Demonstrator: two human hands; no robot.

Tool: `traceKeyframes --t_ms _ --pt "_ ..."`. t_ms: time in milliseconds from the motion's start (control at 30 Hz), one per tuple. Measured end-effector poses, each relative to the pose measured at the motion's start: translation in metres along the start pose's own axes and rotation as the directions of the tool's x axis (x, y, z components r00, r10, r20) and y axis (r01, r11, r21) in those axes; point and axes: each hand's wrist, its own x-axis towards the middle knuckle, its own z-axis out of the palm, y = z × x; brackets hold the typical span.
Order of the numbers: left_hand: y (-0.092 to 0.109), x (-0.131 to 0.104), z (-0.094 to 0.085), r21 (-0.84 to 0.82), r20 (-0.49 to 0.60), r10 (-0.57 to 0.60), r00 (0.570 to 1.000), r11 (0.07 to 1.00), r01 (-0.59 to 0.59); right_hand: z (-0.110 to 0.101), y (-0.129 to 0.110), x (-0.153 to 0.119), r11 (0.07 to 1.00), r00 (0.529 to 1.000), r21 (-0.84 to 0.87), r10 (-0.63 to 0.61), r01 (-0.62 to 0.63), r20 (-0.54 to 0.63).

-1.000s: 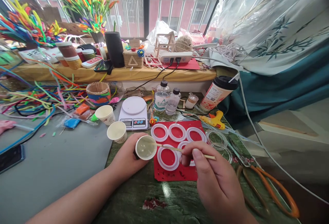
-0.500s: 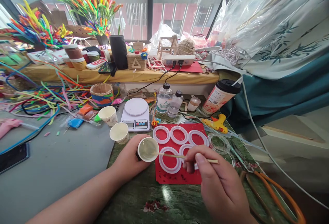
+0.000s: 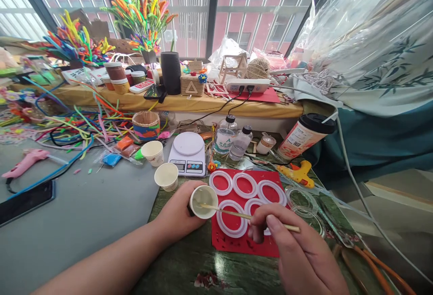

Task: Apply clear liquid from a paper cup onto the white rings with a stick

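Note:
My left hand (image 3: 181, 214) is wrapped round a paper cup (image 3: 214, 191) holding a clear, slightly cloudy liquid. The cup tips a little towards me, so its inside shows. Between the thumb and fingers of my right hand (image 3: 299, 245) is a thin wooden stick (image 3: 233, 214), its far end dipped in the liquid. Beneath the stick and right hand lies a red sheet (image 3: 237, 245) carrying several whitish ring-shaped pieces (image 3: 211, 183); my right hand partly hides some of them. Two more paper cups (image 3: 167, 186) stand left of the held one.
A kitchen scale (image 3: 198, 156) stands behind the cups, with two clear bottles (image 3: 223, 144) beside it. To the right are a yellow glue gun (image 3: 299, 173), clear rings (image 3: 301, 200), orange-handled scissors (image 3: 375, 268) and a lidded drink cup (image 3: 299, 139). A phone (image 3: 27, 202) and pink glue gun (image 3: 27, 163) lie left.
The camera view has turned, so the whole scene sits further right and lower. Inside the cup, the stick's tip reaches further in towards the middle. Both hands keep their grips.

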Motion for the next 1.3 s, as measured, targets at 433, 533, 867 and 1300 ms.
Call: traceKeyframes --t_ms 433,533,867,1300 --pt "0.0 0.0 -0.003 0.002 -0.021 -0.013 1.0 1.0 0.013 -0.002 -0.003 -0.001 0.999 1.0 0.029 -0.017 0.017 0.018" --pt "-0.001 -0.001 -0.002 0.016 -0.014 0.005 1.0 1.0 -0.004 -0.001 -0.006 0.0 0.999 0.999 0.03 -0.026 0.025 0.023" --pt "-0.002 0.001 -0.001 0.063 0.004 -0.015 1.0 0.998 0.015 -0.002 0.007 0.0 0.974 0.996 0.224 0.043 -0.024 -0.08" --pt "0.004 0.001 -0.004 -0.02 -0.082 -0.088 0.993 0.996 0.086 0.011 0.024 0.034 0.668 0.865 0.718 0.462 -0.194 -0.195"
